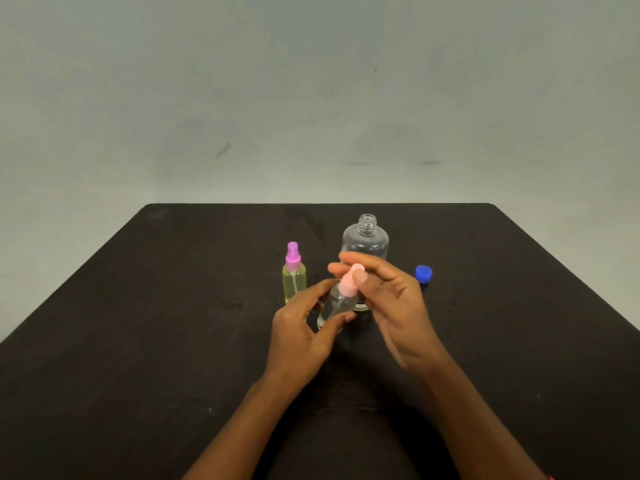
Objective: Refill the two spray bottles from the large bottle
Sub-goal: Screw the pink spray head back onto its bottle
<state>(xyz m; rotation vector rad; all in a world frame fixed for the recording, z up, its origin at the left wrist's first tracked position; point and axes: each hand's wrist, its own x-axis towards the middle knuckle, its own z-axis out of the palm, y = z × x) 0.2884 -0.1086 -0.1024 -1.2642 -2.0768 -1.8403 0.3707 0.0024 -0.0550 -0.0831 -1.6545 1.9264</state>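
Note:
My left hand grips the body of a small clear spray bottle, tilted, above the black table. My right hand pinches its pale pink spray head between thumb and fingers. Behind my hands stands the large clear bottle, upright with its neck open and its lower part hidden. Its blue cap lies on the table to the right. A second spray bottle, yellowish with a purple-pink head, stands upright to the left.
The table's far edge runs just behind the large bottle, with a plain grey-green wall beyond. Dark tabletop stretches to both sides of the bottles.

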